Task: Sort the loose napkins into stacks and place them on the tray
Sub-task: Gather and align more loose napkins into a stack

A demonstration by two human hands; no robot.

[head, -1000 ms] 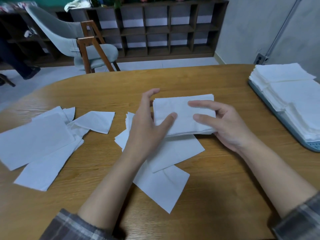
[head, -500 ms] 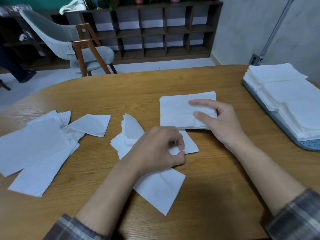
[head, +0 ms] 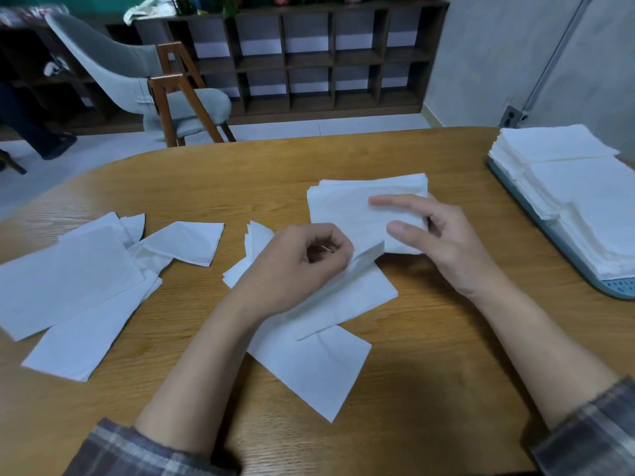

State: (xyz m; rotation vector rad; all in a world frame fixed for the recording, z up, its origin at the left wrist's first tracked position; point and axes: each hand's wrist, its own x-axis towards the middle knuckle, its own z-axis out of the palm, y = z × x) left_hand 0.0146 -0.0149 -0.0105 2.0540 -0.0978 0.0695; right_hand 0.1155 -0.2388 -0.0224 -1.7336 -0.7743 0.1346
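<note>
The step in hand is judged to be lifting one loose napkin [head: 343, 297] onto the half-built stack [head: 343, 207]. The left hand [head: 299, 266] has its fingers [head: 330, 242] curled tight, pinching the napkin's edge so that it stands raised just in front of the stack, while the rest of the sheet lies on the tabletop [head: 429, 355] over another napkin.

To do it well, the person should take only that single sheet, draw it clear of the one beneath, and square its corners against the stack before letting go. Thin paper creases easily, so a light pinch would serve best.

The right hand [head: 443, 242] rests on the stack's right end, two fingers [head: 398, 228] stretched nearly straight over the top sheet. Whether the others hook under the edge cannot be told. That hand should steady the pile as the new sheet lands.

More loose napkins [head: 68, 280] lie well to the left of the stack. The tray [head: 618, 288], carrying finished stacks [head: 577, 187], sits to its right.
</note>
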